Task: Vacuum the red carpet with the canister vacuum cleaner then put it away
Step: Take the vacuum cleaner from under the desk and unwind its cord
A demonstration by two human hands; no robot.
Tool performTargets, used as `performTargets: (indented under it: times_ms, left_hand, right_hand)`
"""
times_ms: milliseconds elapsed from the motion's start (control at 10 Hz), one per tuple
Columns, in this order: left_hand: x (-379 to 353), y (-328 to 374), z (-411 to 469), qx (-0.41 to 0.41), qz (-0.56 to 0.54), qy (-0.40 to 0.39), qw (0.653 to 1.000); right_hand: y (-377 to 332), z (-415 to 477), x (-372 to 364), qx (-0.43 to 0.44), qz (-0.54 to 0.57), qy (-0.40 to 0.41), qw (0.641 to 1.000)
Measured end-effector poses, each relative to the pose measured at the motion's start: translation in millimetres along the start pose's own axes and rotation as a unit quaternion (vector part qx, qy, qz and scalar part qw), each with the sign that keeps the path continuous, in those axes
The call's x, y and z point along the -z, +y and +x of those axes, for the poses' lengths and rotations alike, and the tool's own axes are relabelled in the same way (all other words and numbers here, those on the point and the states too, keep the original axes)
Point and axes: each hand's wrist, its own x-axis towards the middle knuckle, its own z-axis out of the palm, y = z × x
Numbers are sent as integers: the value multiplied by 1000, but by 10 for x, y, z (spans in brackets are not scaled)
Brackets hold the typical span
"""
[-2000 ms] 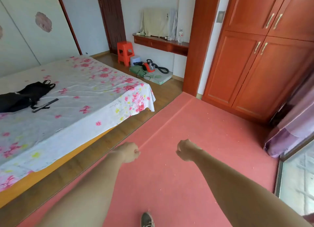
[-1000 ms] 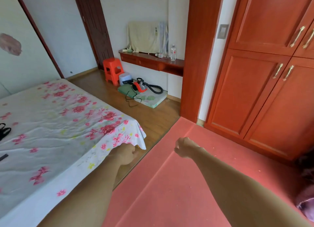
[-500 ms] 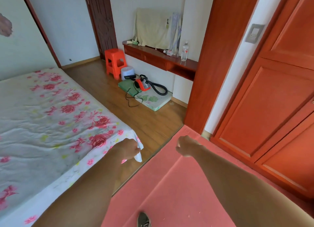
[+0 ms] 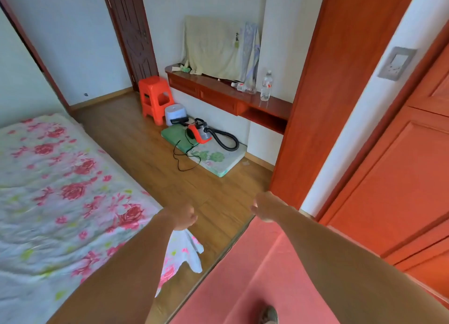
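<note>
Vacuum cleaner [image 4: 200, 133] sits untouched, well apart from the red carpet [image 4: 230, 287]; vacuuming is not yet begun. Left hand [image 4: 181, 215] is curled and empty; right hand [image 4: 267, 208] fingers cannot be told.

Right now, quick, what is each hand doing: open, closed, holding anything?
Left hand: closed in a fist, holding nothing.
Right hand: fingers blurred and turned away; cannot be told.
</note>
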Motion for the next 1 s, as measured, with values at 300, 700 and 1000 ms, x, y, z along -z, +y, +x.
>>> performTargets:
  times_ms: [300,700,1000]
  left_hand:
    - [874,141,1430,43,13,-11,999]
    - [1659,40,2615,155,-17,23,987]
    - [2244,-1044,3690,160,-87,26,983]
  right_hand:
    - [440,1834,579,66,6,-22,998]
    - [359,3545,1375,124,-23,-85,988]
    - [-429,5040,1771,200,-79,-65,974]
